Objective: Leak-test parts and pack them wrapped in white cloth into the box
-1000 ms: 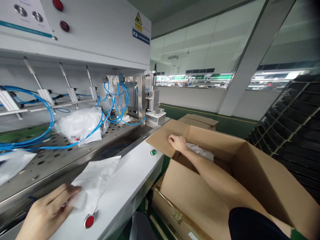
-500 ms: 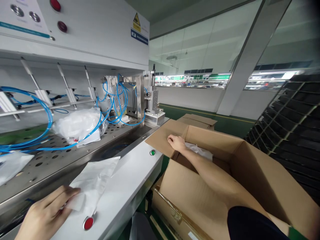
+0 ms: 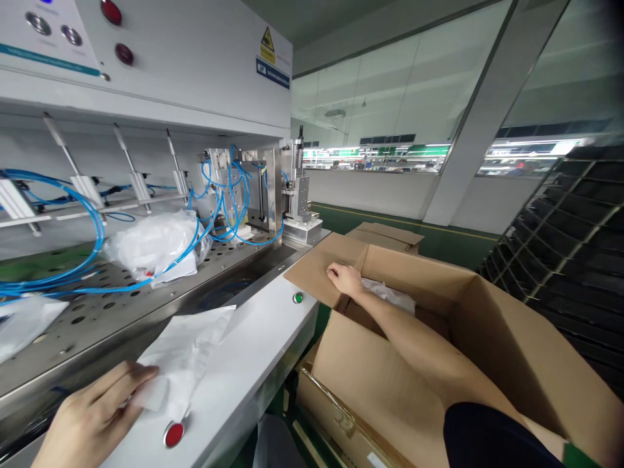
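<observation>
1. Well, left hand [image 3: 90, 413] low in the near corner, fingers closed over the edge of a flat white bag [image 3: 182, 354], with the thumb hidden, so a firm pinch is hard to confirm.
2. Flat white bag lying across a white machine ledge [image 3: 244, 351], pointing away from the hand, with a red push button [image 3: 174, 434] just below its lower tip and a green indicator light [image 3: 298, 298] farther along the ledge.
3. Right hand [image 3: 346, 279] stretched across an open cardboard box [image 3: 390, 383], palm down, fingers loosely extended: open, gripping nothing, resting on the box's far left flap [image 3: 316, 270].
4. Bare forearm running over the box from a dark sleeve [image 3: 492, 435], with crumpled white plastic film [image 3: 390, 296] inside the box, just beside the right hand.
5. Left of the ledge, a perforated stainless steel bench [image 3: 97, 305] carrying a bundle of white plastic bags [image 3: 153, 244], looped over by blue pneumatic tubing [image 3: 58, 263], which also runs up into a steel press assembly [image 3: 258, 192].
6. Farther off, a second cardboard carton [image 3: 385, 235] on the green floor [image 3: 453, 250] — and a tilted black grid rack [image 3: 565, 221] beyond the box's right wall.
</observation>
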The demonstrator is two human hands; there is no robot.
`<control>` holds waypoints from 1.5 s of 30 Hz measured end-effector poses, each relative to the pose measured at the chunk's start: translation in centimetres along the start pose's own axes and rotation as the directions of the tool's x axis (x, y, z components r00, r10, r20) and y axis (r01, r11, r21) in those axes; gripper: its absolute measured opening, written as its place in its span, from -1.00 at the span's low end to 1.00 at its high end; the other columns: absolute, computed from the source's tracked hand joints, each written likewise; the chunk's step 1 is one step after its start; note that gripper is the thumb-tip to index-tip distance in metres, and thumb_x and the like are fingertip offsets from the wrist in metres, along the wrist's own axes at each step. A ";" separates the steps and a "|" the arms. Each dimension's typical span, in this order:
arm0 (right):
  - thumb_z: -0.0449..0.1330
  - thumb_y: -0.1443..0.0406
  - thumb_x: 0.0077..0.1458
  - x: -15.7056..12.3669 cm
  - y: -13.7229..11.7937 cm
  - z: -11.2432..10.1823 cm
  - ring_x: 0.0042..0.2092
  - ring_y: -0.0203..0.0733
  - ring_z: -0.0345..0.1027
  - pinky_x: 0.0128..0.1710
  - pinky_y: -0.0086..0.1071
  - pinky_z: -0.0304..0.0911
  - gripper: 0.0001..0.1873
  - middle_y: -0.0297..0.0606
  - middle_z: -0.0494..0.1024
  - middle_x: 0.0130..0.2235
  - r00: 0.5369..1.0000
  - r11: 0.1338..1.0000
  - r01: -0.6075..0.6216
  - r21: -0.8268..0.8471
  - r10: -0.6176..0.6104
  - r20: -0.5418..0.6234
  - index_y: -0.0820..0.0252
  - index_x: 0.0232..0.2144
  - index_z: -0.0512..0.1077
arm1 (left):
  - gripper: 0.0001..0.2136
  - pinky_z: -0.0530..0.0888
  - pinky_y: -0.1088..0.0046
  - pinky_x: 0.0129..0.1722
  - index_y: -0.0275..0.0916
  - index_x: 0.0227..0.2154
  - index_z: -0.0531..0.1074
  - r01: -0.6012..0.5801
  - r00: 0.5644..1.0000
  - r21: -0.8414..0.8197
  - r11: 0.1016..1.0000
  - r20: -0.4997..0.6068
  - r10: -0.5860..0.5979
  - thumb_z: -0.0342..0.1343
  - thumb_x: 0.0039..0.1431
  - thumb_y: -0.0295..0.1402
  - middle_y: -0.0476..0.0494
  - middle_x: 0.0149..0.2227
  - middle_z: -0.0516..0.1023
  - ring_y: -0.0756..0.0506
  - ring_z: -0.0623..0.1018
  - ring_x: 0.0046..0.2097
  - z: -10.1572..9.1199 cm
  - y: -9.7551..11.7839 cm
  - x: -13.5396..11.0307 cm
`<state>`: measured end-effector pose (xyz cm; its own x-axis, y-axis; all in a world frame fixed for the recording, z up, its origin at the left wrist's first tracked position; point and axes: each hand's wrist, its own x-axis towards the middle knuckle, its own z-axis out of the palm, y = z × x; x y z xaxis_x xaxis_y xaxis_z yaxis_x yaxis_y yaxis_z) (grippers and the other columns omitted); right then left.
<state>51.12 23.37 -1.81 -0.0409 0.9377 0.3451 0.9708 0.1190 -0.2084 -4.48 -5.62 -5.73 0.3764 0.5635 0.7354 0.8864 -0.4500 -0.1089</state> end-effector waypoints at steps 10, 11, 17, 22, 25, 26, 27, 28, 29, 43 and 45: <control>0.05 0.13 0.37 0.0 0.0 0.0 0.02 -0.08 0.55 -0.15 -0.32 0.32 -0.68 -0.35 0.68 0.05 1.000 1.000 -0.003 -0.002 0.003 0.002 -0.07 -0.08 0.60 | -0.70 0.56 0.54 -0.33 -0.06 -0.02 0.57 -0.037 0.999 0.019 0.999 -0.020 0.037 0.00 0.49 -0.07 -0.10 -0.11 0.68 -0.09 0.71 -0.14 -0.4 0.4 0.4; 0.05 0.13 0.37 0.0 0.0 0.1 0.01 -0.08 0.55 -0.15 -0.32 0.32 -0.68 -0.35 0.68 0.05 1.000 1.000 -0.002 -0.002 0.002 0.002 -0.06 -0.09 0.60 | -0.70 0.56 0.55 -0.33 -0.06 -0.02 0.57 -0.039 0.999 0.018 0.999 -0.016 0.039 0.00 0.49 -0.07 -0.10 -0.11 0.68 -0.09 0.71 -0.14 -0.4 0.4 0.5; 0.05 0.13 0.37 0.1 0.0 0.1 0.00 -0.09 0.55 -0.16 -0.32 0.31 -0.68 -0.34 0.69 0.03 1.000 1.000 0.006 -0.002 -0.006 -0.002 -0.05 -0.10 0.60 | -0.69 0.59 0.54 -0.22 -0.05 -0.01 0.56 -0.034 0.999 0.018 0.999 -0.005 0.034 -0.03 0.50 -0.07 -0.08 -0.09 0.68 -0.09 0.70 -0.12 -0.4 0.5 0.5; 0.05 0.13 0.36 0.0 0.1 0.1 0.00 -0.10 0.54 -0.15 -0.33 0.32 -0.68 -0.35 0.68 0.03 1.000 1.000 0.013 0.002 -0.013 -0.008 -0.06 -0.09 0.60 | -0.70 0.59 0.56 -0.26 -0.04 -0.02 0.58 -0.012 1.000 0.026 1.000 0.014 0.012 0.01 0.48 -0.07 -0.05 -0.08 0.69 -0.09 0.71 -0.11 -0.3 0.3 0.1; 0.05 0.13 0.36 0.1 0.3 0.3 0.01 -0.10 0.54 -0.15 -0.33 0.32 -0.69 -0.37 0.68 0.04 1.000 1.000 0.016 0.005 -0.016 -0.013 -0.07 -0.09 0.60 | -0.72 0.57 0.58 -0.32 -0.07 0.00 0.57 -0.037 0.999 0.028 0.999 0.016 0.037 0.02 0.48 -0.12 -0.07 -0.09 0.70 -0.08 0.71 -0.11 -0.2 0.2 0.1; 0.05 0.13 0.36 0.1 0.3 0.4 0.01 -0.09 0.54 -0.15 -0.33 0.32 -0.69 -0.37 0.68 0.04 1.000 1.000 0.016 0.005 -0.015 -0.015 -0.07 -0.10 0.60 | -0.72 0.57 0.58 -0.31 -0.07 0.00 0.57 -0.038 0.999 0.032 0.999 0.017 0.037 0.01 0.48 -0.12 -0.07 -0.09 0.69 -0.09 0.71 -0.11 -0.2 0.2 0.1; 0.05 0.13 0.36 0.1 0.4 0.5 0.01 -0.09 0.54 -0.16 -0.33 0.32 -0.69 -0.37 0.68 0.04 1.000 1.000 0.015 0.006 -0.015 -0.016 -0.07 -0.09 0.60 | -0.71 0.58 0.56 -0.27 -0.08 -0.01 0.57 -0.039 0.999 0.035 0.999 0.015 0.039 0.01 0.49 -0.11 -0.08 -0.10 0.69 -0.09 0.71 -0.12 -0.2 0.2 0.1; 0.05 0.13 0.36 0.2 0.5 0.5 0.00 -0.08 0.54 -0.16 -0.32 0.32 -0.69 -0.37 0.68 0.04 1.000 1.000 0.015 0.006 -0.014 -0.017 -0.07 -0.10 0.60 | -0.70 0.60 0.54 -0.23 -0.08 -0.01 0.57 -0.041 0.999 0.039 0.998 0.011 0.041 0.00 0.49 -0.10 -0.09 -0.10 0.69 -0.10 0.71 -0.13 -0.2 0.2 0.2; 0.06 0.13 0.35 0.2 0.6 0.6 0.00 -0.08 0.54 -0.17 -0.32 0.32 -0.69 -0.37 0.68 0.04 1.000 1.000 0.015 0.006 -0.015 -0.018 -0.07 -0.10 0.60 | -0.70 0.60 0.52 -0.18 -0.08 -0.02 0.58 -0.043 0.999 0.043 0.998 0.007 0.043 0.00 0.49 -0.09 -0.10 -0.10 0.69 -0.11 0.71 -0.13 -0.2 0.2 0.2; 0.07 0.14 0.35 0.2 0.5 0.5 0.00 -0.12 0.53 -0.13 -0.35 0.31 -0.70 -0.38 0.68 0.04 1.000 1.000 0.014 0.008 -0.014 -0.016 -0.08 -0.10 0.60 | -0.70 0.61 0.38 -0.03 -0.05 0.04 0.52 -0.024 0.999 0.056 0.998 0.045 0.021 -0.02 0.50 -0.09 -0.09 -0.04 0.66 -0.16 0.69 -0.06 0.2 0.0 -0.6; 0.07 0.14 0.34 0.2 0.5 0.6 -0.01 -0.10 0.54 -0.14 -0.33 0.32 -0.70 -0.37 0.68 0.04 1.000 1.000 0.013 0.005 -0.013 -0.016 -0.08 -0.10 0.60 | -0.70 0.62 0.38 -0.06 -0.05 0.04 0.52 -0.033 0.998 0.074 0.997 0.050 0.030 -0.03 0.50 -0.10 -0.09 -0.05 0.66 -0.16 0.69 -0.06 0.2 0.1 -0.6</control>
<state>51.45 23.84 -2.34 -0.0494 0.9308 0.3621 0.9689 0.1326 -0.2087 -4.58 -5.86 -6.34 0.4157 0.5838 0.6974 0.8909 -0.4158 -0.1829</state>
